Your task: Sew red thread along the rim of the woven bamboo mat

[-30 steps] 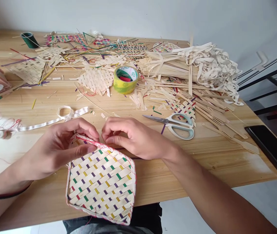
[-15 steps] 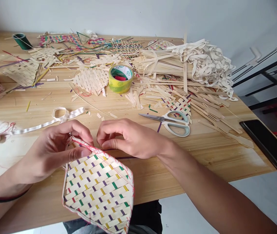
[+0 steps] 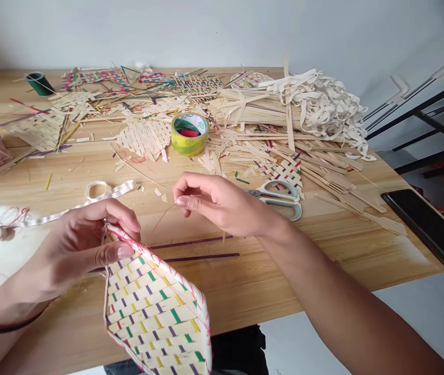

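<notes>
Woven tray, red-stitched rim, held over the worktop's near edge.
Left hand (image 3: pixel 85 245) pinches the tray (image 3: pixel 159 317) at its top corner; flat pale strips, checkered with green, yellow and purple flecks. Right hand (image 3: pixel 222 203) is lifted clear, thumb and forefinger pressed on a thin red thread (image 3: pixel 163 217). Two purple slivers (image 3: pixel 202 256) lie on the pale wood worktop (image 3: pixel 323 255); scissors (image 3: pixel 280 197) just beyond the right hand.

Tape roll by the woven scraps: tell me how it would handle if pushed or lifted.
The tape roll lies flat on its side face, so a push would probably slide it, not roll it. Its hollow core suggests it is light. The bamboo strips crowded beside it on the table would likely snag or scatter.
</notes>
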The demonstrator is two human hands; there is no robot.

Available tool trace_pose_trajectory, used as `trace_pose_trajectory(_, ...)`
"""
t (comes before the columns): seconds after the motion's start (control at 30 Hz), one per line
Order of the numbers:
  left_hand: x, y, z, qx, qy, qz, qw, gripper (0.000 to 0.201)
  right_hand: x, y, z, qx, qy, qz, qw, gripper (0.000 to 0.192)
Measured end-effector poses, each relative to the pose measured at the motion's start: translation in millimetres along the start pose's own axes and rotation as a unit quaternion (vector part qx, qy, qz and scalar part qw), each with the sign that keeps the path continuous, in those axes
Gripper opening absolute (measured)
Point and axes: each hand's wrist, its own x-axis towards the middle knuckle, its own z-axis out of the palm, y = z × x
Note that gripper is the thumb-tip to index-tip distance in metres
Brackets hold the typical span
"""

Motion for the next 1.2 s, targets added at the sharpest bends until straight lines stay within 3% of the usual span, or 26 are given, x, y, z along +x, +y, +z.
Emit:
trace_pose_trajectory(0.3, -2.2, -2.7, -3.8, -0.019, 0.000, 0.019, 1.000, 0.013, 2.2, 9.1, -14.5, -0.018, 0.084, -0.002, 0.996, 0.016)
trace_pose_trajectory(0.4, -0.6, -4.5, -5.1, -0.015, -0.009, 0.012, 1.000, 0.012, 1.7, 6.4, -14.1, 0.040, 0.094, -0.003, 0.995, 0.015)
trace_pose_trajectory(0.5, 0.6, -7.3, -5.4, 0.010, -0.037, -0.009, 0.999, 0.012, 0.4, 1.8, -12.7, 0.162, 0.105, -0.016, 0.981, 0.014)
trace_pose_trajectory(0.7, 4.0, -13.0, -4.9, 0.058, -0.070, -0.015, 0.996, 0.018, -1.2, -4.8, -4.8, 0.375, 0.043, 0.014, 0.926, 0.017)
trace_pose_trajectory(0.87, 5.6, -16.0, -6.2, 0.064, -0.102, -0.028, 0.992, 0.016, -1.7, -5.5, 4.8, 0.445, -0.019, 0.040, 0.895, 0.021)
trace_pose_trajectory(1.0, 3.5, -14.9, -7.1, 0.066, -0.109, -0.020, 0.992, 0.013, -2.6, -3.3, 5.3, 0.438, -0.021, 0.034, 0.898, 0.021)
trace_pose_trajectory(1.2, -0.1, -12.4, -7.9, 0.067, -0.117, -0.033, 0.990, 0.014, -2.7, -2.2, 1.5, 0.382, 0.036, 0.023, 0.923, 0.021)
